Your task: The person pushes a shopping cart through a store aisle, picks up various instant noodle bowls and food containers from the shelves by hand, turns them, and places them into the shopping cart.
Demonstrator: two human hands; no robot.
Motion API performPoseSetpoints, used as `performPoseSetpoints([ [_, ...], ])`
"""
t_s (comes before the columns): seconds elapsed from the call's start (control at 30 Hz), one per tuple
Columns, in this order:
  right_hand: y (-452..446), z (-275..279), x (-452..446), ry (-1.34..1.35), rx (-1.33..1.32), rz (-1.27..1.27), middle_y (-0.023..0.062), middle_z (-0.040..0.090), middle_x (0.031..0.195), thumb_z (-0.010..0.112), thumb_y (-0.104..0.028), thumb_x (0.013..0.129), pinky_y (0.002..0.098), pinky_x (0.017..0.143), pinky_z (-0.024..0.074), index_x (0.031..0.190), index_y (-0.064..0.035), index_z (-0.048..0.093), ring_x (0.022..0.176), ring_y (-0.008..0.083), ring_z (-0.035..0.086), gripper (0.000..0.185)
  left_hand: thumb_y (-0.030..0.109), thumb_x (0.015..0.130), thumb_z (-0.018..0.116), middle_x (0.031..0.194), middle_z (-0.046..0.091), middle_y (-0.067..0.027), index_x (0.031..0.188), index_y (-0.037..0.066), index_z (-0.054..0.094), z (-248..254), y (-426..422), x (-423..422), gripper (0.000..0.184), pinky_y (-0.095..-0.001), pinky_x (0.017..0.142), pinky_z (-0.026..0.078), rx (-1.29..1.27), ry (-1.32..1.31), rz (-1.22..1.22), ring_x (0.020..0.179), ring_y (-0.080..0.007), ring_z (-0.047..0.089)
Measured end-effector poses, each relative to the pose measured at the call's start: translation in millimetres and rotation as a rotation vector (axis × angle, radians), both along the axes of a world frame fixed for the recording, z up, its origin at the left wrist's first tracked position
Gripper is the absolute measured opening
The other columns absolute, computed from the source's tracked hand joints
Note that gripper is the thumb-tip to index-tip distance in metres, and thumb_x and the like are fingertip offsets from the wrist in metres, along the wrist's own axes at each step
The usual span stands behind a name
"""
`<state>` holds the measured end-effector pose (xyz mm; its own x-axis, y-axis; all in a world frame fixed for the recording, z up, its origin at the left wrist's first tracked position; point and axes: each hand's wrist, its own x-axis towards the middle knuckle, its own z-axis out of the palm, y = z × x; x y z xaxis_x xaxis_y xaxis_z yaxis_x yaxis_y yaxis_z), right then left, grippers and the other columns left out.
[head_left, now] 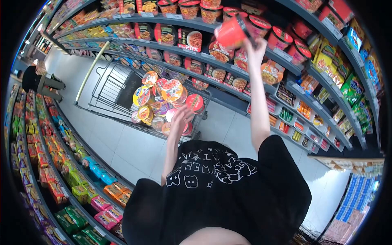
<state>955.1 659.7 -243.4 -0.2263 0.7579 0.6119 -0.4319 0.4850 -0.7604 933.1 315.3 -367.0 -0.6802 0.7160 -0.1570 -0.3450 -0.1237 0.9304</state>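
My right hand (255, 50) is raised at the shelf on the right and grips a red instant noodle cup (232, 33). The cup is tilted and slightly blurred, in front of other red noodle cups (259, 23). Lower down, my left hand (181, 119) hovers over the near end of a shopping cart (107, 118). Its fingers are outstretched beside a red-lidded noodle cup (196, 103); they seem to touch the lid's edge. A heap of noodle cups with orange, yellow, purple and red lids, among them an orange-lidded cup (172, 90), fills this end of the cart.
Curved-looking shelves of noodle cups and bagged snacks (330, 61) line the right side. Packaged snacks (77, 179) fill the left shelves. Farther down the aisle, a person in dark clothing (41, 81) bends by the left shelf. Blue cartons (355, 196) stand at the lower right.
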Motion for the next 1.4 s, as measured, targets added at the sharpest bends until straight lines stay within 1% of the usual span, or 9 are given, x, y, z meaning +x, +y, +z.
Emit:
performPoseSetpoints([
  [0.07, -51.8, -27.6, 47.2, 0.029, -0.55, 0.39, 0.0077, 0.048, 0.098, 0.062, -0.011, 0.078, 0.027, 0.071, 0.0452, 0.101, -0.0083, 0.037, 0.09, 0.0168, 0.051, 0.034, 0.035, 0.082, 0.053, 0.124, 0.041, -0.0167, 0.13, 0.008, 0.03, 19.1, 19.9, 2.6, 0.059, -0.0416, 0.09, 0.039, 0.181, -0.202, -0.026, 0.109, -0.0289, 0.047],
  [0.13, -84.0, -65.0, 85.6, 0.008, -0.728, 0.639, 0.0074, 0.049, 0.104, 0.059, -0.015, 0.08, 0.0326, 0.076, 0.0451, 0.104, -0.0106, 0.036, 0.096, 0.0179, 0.052, 0.034, 0.048, 0.079, 0.051, 0.133, 0.027, -0.0182, 0.135, 0.013, 0.012, 37.2, 34.5, 8.4, 0.076, -0.0473, 0.091, 0.037, 0.312, -0.316, -0.184, 0.115, -0.0318, 0.041],
  [0.23, -119.8, -106.4, 127.1, -0.024, -0.78, 0.866, 0.005, 0.05, 0.111, 0.06, -0.022, 0.08, 0.0326, 0.077, 0.0434, 0.118, -0.012, 0.035, 0.094, 0.0157, 0.053, 0.046, 0.049, 0.077, 0.053, 0.134, 0.024, -0.0151, 0.135, 0.015, 0.009, 56.2, 50.3, 15.2, 0.08, -0.0478, 0.092, 0.036, 0.434, -0.613, -0.483, 0.119, -0.029, 0.036],
  [0.37, -146.7, -102.2, 159.9, -0.146, -0.717, 0.805, 0.0052, 0.05, 0.107, 0.058, -0.03, 0.081, 0.0308, 0.086, 0.0368, 0.128, -0.0159, 0.03, 0.099, 0.0166, 0.048, 0.057, 0.049, 0.08, 0.048, 0.133, 0.029, -0.0108, 0.134, 0.012, 0.012, 24.1, 63.5, 46.9, 0.074, -0.0473, 0.092, 0.037, 0.047, -0.215, -0.576, 0.12, -0.0255, 0.035],
  [0.47, -156.0, -109.9, 167.0, -0.285, -0.765, 0.612, 0.0061, 0.046, 0.111, 0.056, -0.034, 0.081, 0.0299, 0.088, 0.0338, 0.126, -0.0149, 0.033, 0.104, 0.0164, 0.043, 0.054, 0.046, 0.08, 0.052, 0.131, 0.032, -0.0099, 0.132, 0.009, 0.015, 17.9, 63.6, 54.9, 0.074, -0.0436, 0.092, 0.038, -0.022, -0.231, -0.553, 0.12, -0.0236, 0.035],
  [0.63, -164.0, -98.8, 173.8, -0.171, -0.749, 0.564, 0.0049, 0.044, 0.115, 0.048, -0.05, 0.081, 0.0352, 0.092, 0.0312, 0.126, -0.0132, 0.033, 0.111, 0.0174, 0.039, 0.061, 0.075, 0.072, 0.015, 0.1, 0.056, -0.0152, 0.123, 0.004, 0.035, 11.1, 69.6, 47.5, 0.09, -0.0344, 0.053, 0.051, 0.05, -0.361, -0.671, 0.078, -0.0245, 0.06],
  [0.77, -169.0, -99.1, 173.4, -0.07, -0.807, 0.849, 0.0042, 0.039, 0.123, 0.045, -0.037, 0.087, 0.0318, 0.09, 0.0337, 0.13, -0.0132, 0.026, 0.111, 0.0153, 0.039, 0.053, 0.077, 0.07, 0.019, 0.098, 0.057, -0.0181, 0.123, 0.005, 0.034, 21.9, 66.7, 52.3, 0.092, -0.0337, 0.047, 0.048, 0.143, -0.495, -0.724, 0.07, -0.0247, 0.06],
  [1.0, -181.7, -115.5, 158.9, -0.062, -0.977, 0.856, 0.0062, 0.035, 0.129, 0.041, -0.037, 0.089, 0.0326, 0.092, 0.0332, 0.133, -0.0112, 0.017, 0.115, 0.0161, 0.038, 0.057, 0.075, 0.072, 0.017, 0.097, 0.056, -0.0172, 0.124, 0.006, 0.032, 13.7, 59.3, 47.7, 0.088, -0.0348, 0.045, 0.046, 0.136, -0.615, -0.65, 0.062, -0.0254, 0.058],
  [1.4, -183.1, -128.8, 173.4, -0.097, -1.205, 0.737, 0.0045, 0.046, 0.118, 0.034, -0.047, 0.088, 0.0325, 0.091, 0.0347, 0.124, -0.0115, 0.034, 0.109, 0.0157, 0.044, 0.051, 0.069, 0.078, 0.014, 0.086, 0.057, -0.0182, 0.119, 0.0, 0.035, 2.2, 53.7, 64.6, 0.083, -0.0341, 0.053, 0.047, 0.159, -0.619, -0.681, 0.058, -0.0288, 0.058],
])
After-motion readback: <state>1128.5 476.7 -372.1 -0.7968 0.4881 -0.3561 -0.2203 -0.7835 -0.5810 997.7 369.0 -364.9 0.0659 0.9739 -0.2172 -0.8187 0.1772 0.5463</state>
